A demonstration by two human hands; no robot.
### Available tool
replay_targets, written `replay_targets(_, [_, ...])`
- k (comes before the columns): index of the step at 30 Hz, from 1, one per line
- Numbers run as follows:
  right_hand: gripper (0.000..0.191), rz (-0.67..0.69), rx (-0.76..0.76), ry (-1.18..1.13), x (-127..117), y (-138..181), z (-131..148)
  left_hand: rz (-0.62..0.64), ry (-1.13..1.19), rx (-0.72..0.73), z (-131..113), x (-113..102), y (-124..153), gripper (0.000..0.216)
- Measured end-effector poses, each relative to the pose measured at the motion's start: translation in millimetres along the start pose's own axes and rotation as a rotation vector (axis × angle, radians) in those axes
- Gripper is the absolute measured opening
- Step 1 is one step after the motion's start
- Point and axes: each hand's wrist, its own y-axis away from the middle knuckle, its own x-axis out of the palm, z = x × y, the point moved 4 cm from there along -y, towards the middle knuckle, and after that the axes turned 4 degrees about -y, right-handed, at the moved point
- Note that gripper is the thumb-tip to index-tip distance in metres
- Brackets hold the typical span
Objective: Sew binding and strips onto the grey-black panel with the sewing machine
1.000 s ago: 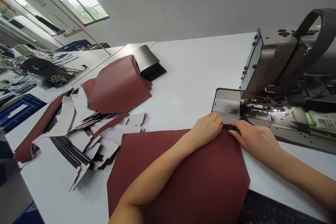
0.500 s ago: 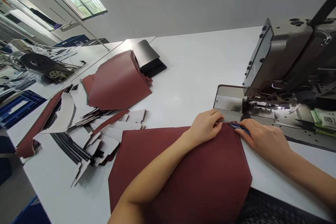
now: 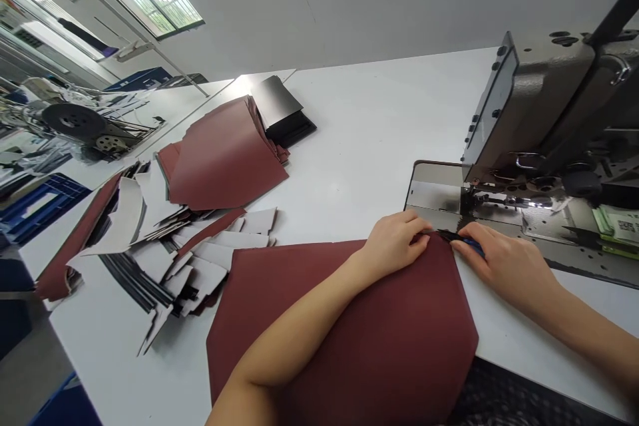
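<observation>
A large maroon leather-like panel (image 3: 399,333) lies in front of me, its far right corner close to the sewing machine. My left hand (image 3: 397,236) rests on its top edge near that corner, with thumb and fingers pinched together on the edge. In my right hand (image 3: 504,259) is a pair of small blue-handled thread snips (image 3: 473,245). Their dark blades point left and touch the corner of the panel, just beside my left fingertips. Whatever lies between the blades is too small to make out.
The sewing machine (image 3: 544,113) stands at the right, with its metal bed (image 3: 434,196) beyond my hands. On the white table (image 3: 344,166), a maroon stack (image 3: 224,160), black sheets (image 3: 277,103) and piled grey-white pieces (image 3: 200,279) lie left. A blue crate (image 3: 44,206) sits farther left.
The snips and my right hand have shifted slightly right, and the blades now show dark at the corner. My left hand has slid a little right along the edge.
</observation>
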Motion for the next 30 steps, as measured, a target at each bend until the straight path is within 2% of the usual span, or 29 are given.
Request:
replay_targets(3, [0.041, -0.068, -0.147, 0.151, 0, 3, 8, 0.040, -0.116, 0.026, -4, 3, -3, 0.023])
replay_targets(6, [0.038, -0.087, -0.194, 0.200, 3, 1, 14, 0.046, -0.078, -0.016, -4, 1, -5, 0.018])
replay_targets(8, [0.039, -0.072, -0.158, 0.177, 5, -3, 14, 0.054, 0.013, -0.071, -1, -3, -6, 0.010])
replay_targets(11, [0.039, -0.052, -0.006, 0.021, 5, -9, 8, 0.084, 0.097, -0.136, 4, -5, -6, 0.021])
replay_targets(13, [0.038, -0.019, 0.070, -0.090, 5, -10, 4, 0.084, 0.099, -0.122, 5, -4, -6, 0.021])
replay_targets(15, [0.040, 0.004, 0.058, -0.090, 3, -9, 3, 0.060, 0.081, -0.073, 4, -3, -5, 0.016])
replay_targets(18, [0.043, -0.015, -0.041, 0.050, 0, -3, 7, 0.006, 0.000, 0.015, 0, 0, -4, 0.013])
replay_targets(23, [0.042, -0.033, -0.111, 0.139, 3, 1, 14, -0.084, -0.195, 0.098, -5, 8, -2, 0.023])
replay_targets(27, [0.043, 0.018, -0.052, 0.109, 7, -5, 13, -0.058, -0.236, 0.134, -6, 15, -7, 0.022])
replay_targets(29, [0.043, 0.071, 0.027, 0.025, 5, -7, 6, -0.028, -0.205, 0.107, -9, 5, -8, 0.021])
replay_targets(30, [0.043, 0.082, 0.083, -0.025, 3, -7, 1, -0.022, -0.172, 0.083, -12, -7, -5, 0.020])
